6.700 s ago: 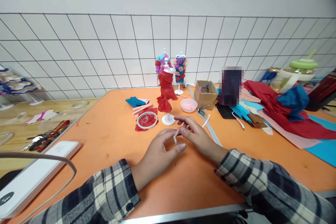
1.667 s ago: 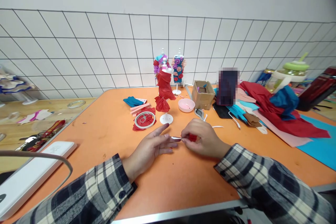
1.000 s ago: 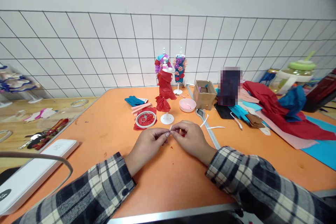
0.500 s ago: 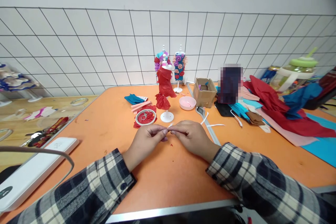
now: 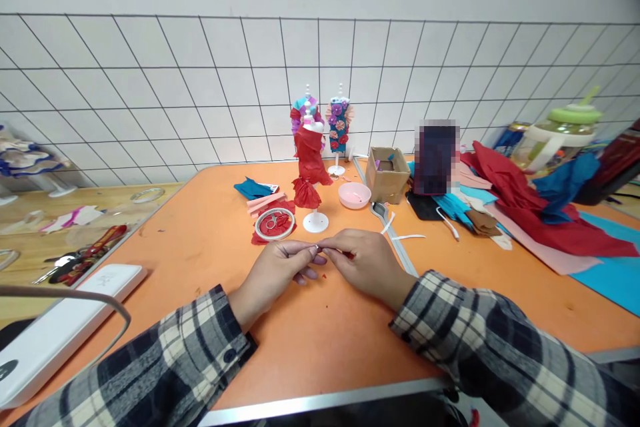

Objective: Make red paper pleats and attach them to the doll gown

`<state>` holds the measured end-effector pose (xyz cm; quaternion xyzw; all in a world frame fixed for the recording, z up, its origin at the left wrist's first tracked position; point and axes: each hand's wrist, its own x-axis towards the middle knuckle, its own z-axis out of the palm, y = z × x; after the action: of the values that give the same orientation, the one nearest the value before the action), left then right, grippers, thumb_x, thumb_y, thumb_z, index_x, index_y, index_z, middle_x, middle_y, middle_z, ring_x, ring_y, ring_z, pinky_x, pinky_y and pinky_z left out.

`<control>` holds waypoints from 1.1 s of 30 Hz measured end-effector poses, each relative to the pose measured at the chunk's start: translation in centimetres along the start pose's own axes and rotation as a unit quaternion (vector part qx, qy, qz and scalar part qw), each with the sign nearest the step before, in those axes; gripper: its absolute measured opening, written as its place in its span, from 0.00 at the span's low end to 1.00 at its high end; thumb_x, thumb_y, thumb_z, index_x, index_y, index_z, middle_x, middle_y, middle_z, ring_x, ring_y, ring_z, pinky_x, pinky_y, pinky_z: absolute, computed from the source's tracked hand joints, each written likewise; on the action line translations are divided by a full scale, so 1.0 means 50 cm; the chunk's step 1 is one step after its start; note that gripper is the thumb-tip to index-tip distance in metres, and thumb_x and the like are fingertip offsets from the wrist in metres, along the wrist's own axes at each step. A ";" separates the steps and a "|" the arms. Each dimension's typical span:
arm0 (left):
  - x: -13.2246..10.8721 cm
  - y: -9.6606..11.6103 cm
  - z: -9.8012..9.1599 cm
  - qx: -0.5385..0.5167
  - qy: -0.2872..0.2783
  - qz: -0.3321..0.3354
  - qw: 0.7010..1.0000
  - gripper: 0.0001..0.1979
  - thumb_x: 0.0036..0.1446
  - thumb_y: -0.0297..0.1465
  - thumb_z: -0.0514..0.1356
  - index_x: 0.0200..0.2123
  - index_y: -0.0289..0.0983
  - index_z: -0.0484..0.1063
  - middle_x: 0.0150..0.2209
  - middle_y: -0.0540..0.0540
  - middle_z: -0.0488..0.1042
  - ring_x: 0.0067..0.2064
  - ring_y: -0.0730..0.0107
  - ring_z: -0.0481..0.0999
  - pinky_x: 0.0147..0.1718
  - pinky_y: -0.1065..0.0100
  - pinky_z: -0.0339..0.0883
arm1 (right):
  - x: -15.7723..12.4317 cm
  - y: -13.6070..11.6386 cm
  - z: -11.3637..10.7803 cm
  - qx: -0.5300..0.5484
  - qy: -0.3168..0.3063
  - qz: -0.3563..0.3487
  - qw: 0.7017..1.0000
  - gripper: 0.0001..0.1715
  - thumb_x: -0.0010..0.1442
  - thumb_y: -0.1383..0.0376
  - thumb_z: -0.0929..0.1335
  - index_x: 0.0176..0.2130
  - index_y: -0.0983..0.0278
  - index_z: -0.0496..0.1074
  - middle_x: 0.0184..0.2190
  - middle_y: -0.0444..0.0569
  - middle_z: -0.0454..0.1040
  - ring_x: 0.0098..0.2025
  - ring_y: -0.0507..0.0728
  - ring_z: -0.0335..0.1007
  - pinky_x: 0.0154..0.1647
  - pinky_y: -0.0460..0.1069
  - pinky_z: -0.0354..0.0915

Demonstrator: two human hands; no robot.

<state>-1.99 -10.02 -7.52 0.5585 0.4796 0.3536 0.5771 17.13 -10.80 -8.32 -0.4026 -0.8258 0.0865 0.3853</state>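
My left hand [image 5: 280,270] and my right hand [image 5: 363,259] meet fingertip to fingertip above the orange table [image 5: 320,353]. Both pinch at one tiny spot; what lies between the fingers is too small to make out. Just beyond them stands a small white mannequin on a round base [image 5: 315,221], wearing a red crepe paper dress [image 5: 311,155] with a gathered lower part. A tape ring [image 5: 257,229] lies left of it on red paper scraps, with small scissors [image 5: 273,220] inside the ring.
Behind are two more dressed mannequins, one in a blue flowered dress [image 5: 339,125]. A pink bowl [image 5: 355,195], a cardboard box [image 5: 387,177] and a blurred upright screen [image 5: 437,157] stand right of centre. Coloured paper sheets [image 5: 540,213] cover the right; a white power bank [image 5: 75,327] lies left.
My hands stay pinched together. The white bit that showed above the fingertips no longer shows, and my left hand's lower fingers have spread a little. The view has shifted slightly.
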 end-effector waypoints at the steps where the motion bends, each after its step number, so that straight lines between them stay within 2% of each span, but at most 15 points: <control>1: -0.001 0.001 0.001 0.005 -0.002 0.003 1.000 0.12 0.54 0.38 0.64 0.35 0.34 0.79 0.33 0.41 0.82 0.26 0.71 0.77 0.22 0.74 0.65 | 0.001 0.001 0.000 0.008 0.002 0.006 1.000 0.12 0.62 0.68 0.66 0.42 0.59 0.78 0.36 0.46 0.80 0.37 0.53 0.75 0.39 0.46 0.66; 7: -0.004 0.006 0.005 0.013 0.000 0.025 1.000 0.13 0.53 0.38 0.65 0.35 0.34 0.79 0.32 0.41 0.82 0.26 0.69 0.78 0.22 0.73 0.66 | 0.003 -0.001 0.000 0.025 0.003 0.021 0.999 0.11 0.60 0.68 0.67 0.40 0.58 0.79 0.34 0.45 0.80 0.35 0.52 0.75 0.35 0.45 0.65; 12: -0.004 0.005 0.004 0.014 0.010 0.033 0.999 0.13 0.52 0.38 0.65 0.34 0.34 0.79 0.31 0.42 0.81 0.26 0.70 0.78 0.24 0.73 0.67 | 0.001 0.000 0.003 0.027 0.008 -0.004 1.000 0.11 0.60 0.68 0.67 0.40 0.59 0.79 0.33 0.45 0.80 0.33 0.51 0.74 0.34 0.45 0.64; 16: -0.004 0.008 0.008 0.004 0.015 0.021 1.000 0.10 0.48 0.36 0.66 0.28 0.33 0.78 0.28 0.43 0.81 0.27 0.69 0.78 0.27 0.72 0.69 | -0.005 0.000 0.013 0.023 0.010 -0.019 1.000 0.10 0.60 0.68 0.67 0.39 0.60 0.79 0.32 0.45 0.80 0.32 0.51 0.74 0.33 0.45 0.63; 19: -0.003 0.007 0.009 -0.014 0.025 0.001 1.000 0.10 0.47 0.34 0.65 0.30 0.33 0.79 0.28 0.42 0.81 0.29 0.67 0.79 0.29 0.70 0.70 | -0.007 -0.002 0.019 0.001 0.003 -0.030 1.000 0.11 0.61 0.67 0.67 0.42 0.60 0.78 0.34 0.46 0.80 0.35 0.52 0.74 0.35 0.45 0.63; 25: 0.000 -0.007 0.008 -0.028 0.008 -0.006 1.000 0.15 0.49 0.39 0.66 0.36 0.33 0.79 0.37 0.39 0.82 0.32 0.66 0.80 0.30 0.69 0.71 | 0.000 -0.003 0.011 -0.023 0.022 0.019 0.999 0.10 0.60 0.66 0.67 0.40 0.57 0.79 0.32 0.44 0.80 0.32 0.52 0.74 0.32 0.46 0.62; 28: -0.001 -0.005 0.011 -0.016 0.010 -0.003 1.000 0.13 0.50 0.38 0.66 0.34 0.34 0.79 0.35 0.41 0.82 0.31 0.67 0.80 0.30 0.71 0.71 | 0.003 -0.003 0.007 0.000 0.031 0.037 0.999 0.09 0.59 0.67 0.68 0.38 0.58 0.79 0.31 0.43 0.80 0.29 0.51 0.72 0.30 0.45 0.61; 33: -0.005 0.007 0.017 0.014 0.021 0.012 1.000 0.12 0.49 0.38 0.66 0.31 0.34 0.79 0.32 0.43 0.81 0.30 0.68 0.80 0.29 0.72 0.71 | 0.004 -0.007 0.002 -0.004 0.026 0.025 0.999 0.09 0.58 0.68 0.68 0.37 0.59 0.79 0.31 0.44 0.80 0.31 0.51 0.73 0.31 0.45 0.61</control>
<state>-1.23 -10.47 -7.20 0.5646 0.4896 0.3657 0.5548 16.77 -10.89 -8.11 -0.4269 -0.8057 0.0823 0.4023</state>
